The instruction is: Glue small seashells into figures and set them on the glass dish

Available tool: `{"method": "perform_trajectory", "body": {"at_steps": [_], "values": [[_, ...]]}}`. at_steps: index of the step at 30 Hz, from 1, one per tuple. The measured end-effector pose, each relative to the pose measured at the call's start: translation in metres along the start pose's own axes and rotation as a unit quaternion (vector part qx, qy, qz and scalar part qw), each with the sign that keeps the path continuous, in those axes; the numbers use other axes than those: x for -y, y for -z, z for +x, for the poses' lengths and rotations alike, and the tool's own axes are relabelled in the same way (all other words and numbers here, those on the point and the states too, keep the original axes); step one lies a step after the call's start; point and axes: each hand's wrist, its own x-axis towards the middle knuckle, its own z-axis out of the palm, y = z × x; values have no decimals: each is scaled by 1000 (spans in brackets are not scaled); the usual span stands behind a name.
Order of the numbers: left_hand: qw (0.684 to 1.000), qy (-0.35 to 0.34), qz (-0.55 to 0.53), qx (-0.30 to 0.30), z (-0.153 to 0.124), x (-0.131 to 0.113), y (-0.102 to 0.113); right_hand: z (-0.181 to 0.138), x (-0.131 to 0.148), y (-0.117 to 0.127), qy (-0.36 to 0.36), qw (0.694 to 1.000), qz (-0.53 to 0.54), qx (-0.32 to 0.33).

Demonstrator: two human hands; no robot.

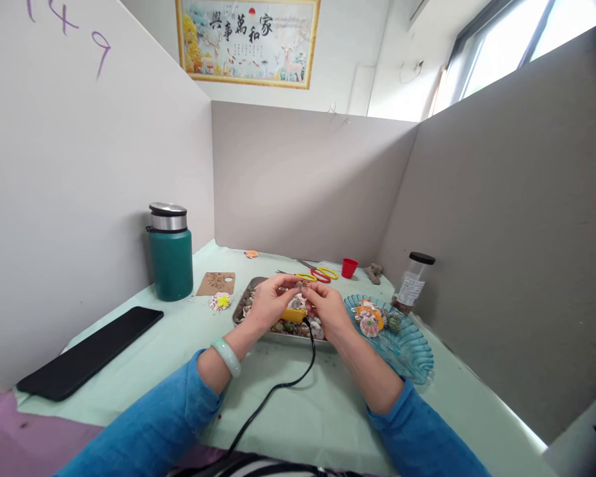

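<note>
Above a metal tray (278,336) of shells and pebbles, my left hand (271,303) and my right hand (328,307) meet fingertip to fingertip. Both are closed in a pinch on a small brown, rough-looking piece (302,284); its exact kind is too small to make out. Below the fingers a yellow tool (295,316) with a black cord (283,385) lies across the tray, its front partly hidden by my left hand. A ribbed blue plate (407,351) beside my right forearm holds shell pieces (369,319) in orange, pink and white.
Behind the tray lie scissors with yellow and red handles (320,274), near a red cup (349,267). A green flask (171,255), a black phone-like slab (92,351), a brown card (216,283) and a flower-topped shell (221,301) are leftward. A jar (413,281) stands right.
</note>
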Motion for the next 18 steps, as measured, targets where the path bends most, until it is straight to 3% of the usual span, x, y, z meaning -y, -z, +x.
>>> {"method": "perform_trajectory", "body": {"at_steps": [5,9,13,18], "values": [[1000,10,26,-13,1,6,1,1,-2,0,-15,1000,4,7],[998,58,-20,-21,3,11,2,2,-2,0,-10,999,-30,-7],[987,121,-103,-7,4,9,2,4,-4,5,96,989,-100,-57],[981,141,-132,11,3,6,2,6,-6,12,208,951,-225,-46]]}}
